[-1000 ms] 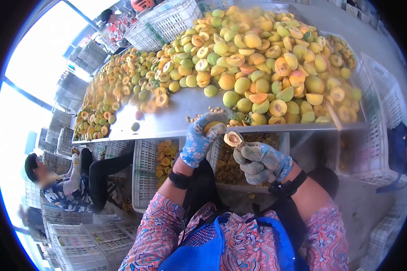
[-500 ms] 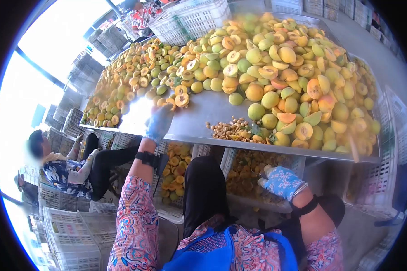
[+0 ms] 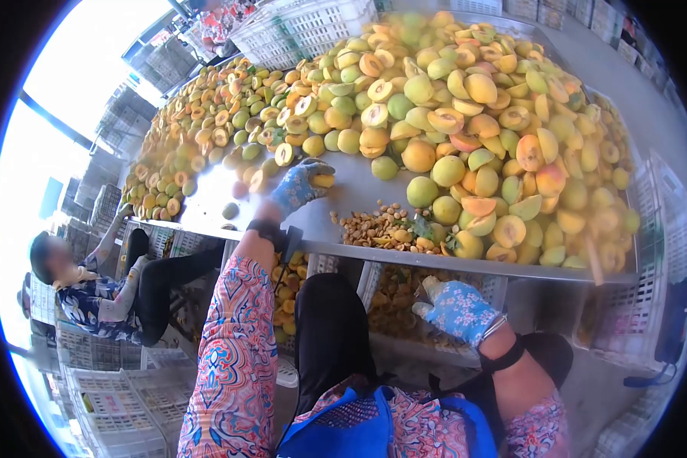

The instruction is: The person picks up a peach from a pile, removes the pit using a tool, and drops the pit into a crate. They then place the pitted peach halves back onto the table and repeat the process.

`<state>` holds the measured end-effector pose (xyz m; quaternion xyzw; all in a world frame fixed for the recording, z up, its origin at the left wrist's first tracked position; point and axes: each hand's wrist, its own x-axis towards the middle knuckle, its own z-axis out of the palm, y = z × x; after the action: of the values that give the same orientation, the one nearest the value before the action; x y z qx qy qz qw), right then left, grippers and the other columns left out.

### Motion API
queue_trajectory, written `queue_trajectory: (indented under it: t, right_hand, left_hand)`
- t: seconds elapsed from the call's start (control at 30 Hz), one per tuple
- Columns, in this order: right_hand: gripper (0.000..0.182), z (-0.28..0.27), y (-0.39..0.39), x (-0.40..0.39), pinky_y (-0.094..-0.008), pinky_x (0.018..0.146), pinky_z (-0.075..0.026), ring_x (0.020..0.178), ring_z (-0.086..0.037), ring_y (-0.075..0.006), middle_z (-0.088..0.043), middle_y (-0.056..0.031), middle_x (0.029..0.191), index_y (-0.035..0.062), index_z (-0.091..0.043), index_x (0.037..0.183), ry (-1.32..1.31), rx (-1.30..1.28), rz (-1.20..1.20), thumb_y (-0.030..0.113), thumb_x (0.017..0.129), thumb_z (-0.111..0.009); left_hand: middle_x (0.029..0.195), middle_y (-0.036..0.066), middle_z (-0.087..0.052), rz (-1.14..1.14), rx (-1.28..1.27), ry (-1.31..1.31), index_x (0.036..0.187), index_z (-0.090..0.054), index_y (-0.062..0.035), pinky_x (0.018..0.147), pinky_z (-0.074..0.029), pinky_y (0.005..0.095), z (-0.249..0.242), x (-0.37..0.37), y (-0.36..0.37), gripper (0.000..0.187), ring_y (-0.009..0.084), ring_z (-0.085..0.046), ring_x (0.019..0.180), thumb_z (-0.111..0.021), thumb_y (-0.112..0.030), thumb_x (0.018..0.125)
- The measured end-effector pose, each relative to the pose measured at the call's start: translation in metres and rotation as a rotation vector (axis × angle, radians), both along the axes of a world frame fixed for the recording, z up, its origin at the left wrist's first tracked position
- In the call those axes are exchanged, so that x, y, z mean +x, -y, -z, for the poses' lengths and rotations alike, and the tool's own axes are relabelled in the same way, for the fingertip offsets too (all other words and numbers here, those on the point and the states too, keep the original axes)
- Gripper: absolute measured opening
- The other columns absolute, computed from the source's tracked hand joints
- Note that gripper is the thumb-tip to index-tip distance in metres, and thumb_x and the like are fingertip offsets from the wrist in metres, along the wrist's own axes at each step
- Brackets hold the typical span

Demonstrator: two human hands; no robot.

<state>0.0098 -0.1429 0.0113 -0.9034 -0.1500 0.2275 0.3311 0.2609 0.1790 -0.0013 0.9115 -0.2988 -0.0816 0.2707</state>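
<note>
My left hand (image 3: 301,185), in a blue flowered glove, is closed around a yellow apricot half (image 3: 323,181) just above the metal table (image 3: 351,172). Several apricot halves lie beside it, among them a cut one (image 3: 284,155) facing up. A small heap of brown stones (image 3: 378,225) sits by the table's front edge, to the right of that hand. Below the edge, my right hand (image 3: 459,311), in a matching glove, hangs over a crate of dark, blurred pieces (image 3: 395,301). Its thumb and fingers are apart, with nothing visible between them.
A large pile of whole and halved apricots (image 3: 481,114) covers the table's back and right. Under the table stands a crate of apricot halves (image 3: 286,294). A co-worker (image 3: 103,294) sits at the left. White crates (image 3: 305,34) stand behind and around the table.
My left hand has moved right and is closed around an apricot half. Round pieces now lie on the bare metal to its left. The right hand has shifted slightly left in view.
</note>
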Motion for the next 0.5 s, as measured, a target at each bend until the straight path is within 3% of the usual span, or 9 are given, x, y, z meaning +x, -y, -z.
queue_trajectory:
  t: [0.1, 0.17, 0.2, 0.23, 0.33, 0.37, 0.43, 0.47, 0.5]
  right_hand:
    - [0.047, -0.001, -0.007, 0.005, -0.0469, 0.081, -0.049, 0.093, -0.062, -0.0402, -0.065, -0.0256, 0.099, -0.0006, -0.057, 0.115, 0.098, 0.194, 0.105, 0.038, 0.089, -0.06]
    - [0.041, -0.014, -0.012, 0.009, -0.0421, 0.074, -0.05, 0.081, -0.063, -0.0328, -0.065, -0.0212, 0.087, -0.0011, -0.056, 0.114, -0.026, 0.495, 0.257, 0.031, 0.089, -0.062]
    - [0.036, -0.004, -0.017, 0.011, -0.0339, 0.062, -0.049, 0.065, -0.059, -0.0201, -0.062, -0.0138, 0.079, 0.0001, -0.056, 0.112, -0.108, 0.667, 0.364, 0.026, 0.089, -0.064]
    - [0.036, -0.012, -0.019, 0.01, -0.0339, 0.062, -0.049, 0.065, -0.059, -0.0201, -0.062, -0.0138, 0.079, 0.0001, -0.056, 0.112, -0.112, 0.672, 0.376, 0.026, 0.089, -0.064]
    - [0.035, -0.036, -0.027, 0.012, -0.0243, 0.044, -0.041, 0.051, -0.05, -0.0073, -0.059, -0.0033, 0.073, 0.0024, -0.056, 0.113, -0.291, 0.841, 0.581, 0.027, 0.09, -0.066]
    - [0.035, -0.038, -0.028, 0.012, -0.0243, 0.044, -0.041, 0.051, -0.05, -0.0073, -0.059, -0.0033, 0.073, 0.0024, -0.056, 0.113, -0.289, 0.841, 0.589, 0.027, 0.09, -0.066]
    - [0.037, -0.04, -0.03, 0.011, -0.0236, 0.044, -0.041, 0.053, -0.05, -0.0058, -0.059, -0.0031, 0.074, 0.0018, -0.056, 0.114, -0.305, 0.95, 0.638, 0.024, 0.088, -0.068]
    - [0.03, -0.036, -0.031, 0.011, -0.0197, 0.034, -0.033, 0.045, -0.048, -0.0058, -0.056, 0.0007, 0.067, 0.0064, -0.054, 0.11, -0.285, 0.969, 0.63, 0.025, 0.09, -0.066]
    - [0.03, -0.032, -0.034, 0.01, -0.0197, 0.034, -0.033, 0.045, -0.048, -0.0058, -0.056, 0.0007, 0.067, 0.0064, -0.054, 0.11, -0.283, 0.975, 0.628, 0.025, 0.09, -0.066]
  left_hand:
    - [0.126, 0.01, -0.054, 0.089, -0.12, 0.067, 0.123, -0.058, -0.0086, 0.104, -0.041, 0.0371, -0.022, -0.035, 0.021, 0.059, 0.026, -0.051, 0.119, -0.079, -0.006, 0.069]
    - [0.134, 0.012, -0.05, 0.183, -0.185, 0.039, 0.13, -0.053, -0.008, 0.106, -0.039, 0.0389, -0.046, -0.071, 0.044, 0.071, 0.0281, -0.047, 0.126, -0.083, -0.009, 0.066]
    - [0.135, 0.013, -0.049, 0.217, -0.178, 0.083, 0.132, -0.051, -0.0076, 0.106, -0.039, 0.0393, -0.053, -0.086, 0.055, 0.073, 0.029, -0.047, 0.126, -0.083, -0.01, 0.066]
    - [0.136, 0.014, -0.049, 0.253, -0.172, 0.126, 0.133, -0.05, -0.0073, 0.106, -0.039, 0.0397, -0.06, -0.102, 0.066, 0.075, 0.0299, -0.046, 0.127, -0.084, -0.01, 0.066]
    - [0.138, 0.017, -0.047, 0.303, -0.12, 0.15, 0.137, -0.046, -0.0057, 0.107, -0.038, 0.041, -0.074, -0.145, 0.095, 0.086, 0.0342, -0.048, 0.127, -0.086, -0.011, 0.061]
    - [0.138, 0.017, -0.047, 0.276, -0.131, 0.076, 0.138, -0.044, -0.0044, 0.107, -0.039, 0.0416, -0.079, -0.159, 0.102, 0.089, 0.0329, -0.048, 0.126, -0.088, -0.012, 0.061]
    - [0.133, 0.016, -0.05, 0.238, -0.447, -0.155, 0.138, -0.043, -0.0038, 0.102, -0.043, 0.0406, -0.066, -0.17, 0.103, 0.078, 0.0306, -0.05, 0.123, -0.082, -0.022, 0.073]
    - [0.133, 0.016, -0.05, 0.239, -0.444, -0.153, 0.138, -0.043, -0.0038, 0.102, -0.043, 0.0406, -0.062, -0.179, 0.105, 0.078, 0.0306, -0.05, 0.123, -0.082, -0.022, 0.073]
    - [0.13, 0.014, -0.052, 0.135, -0.802, -0.437, 0.136, -0.044, -0.0041, 0.1, -0.044, 0.0402, -0.057, -0.19, 0.111, 0.071, 0.0277, -0.051, 0.121, -0.078, -0.026, 0.078]
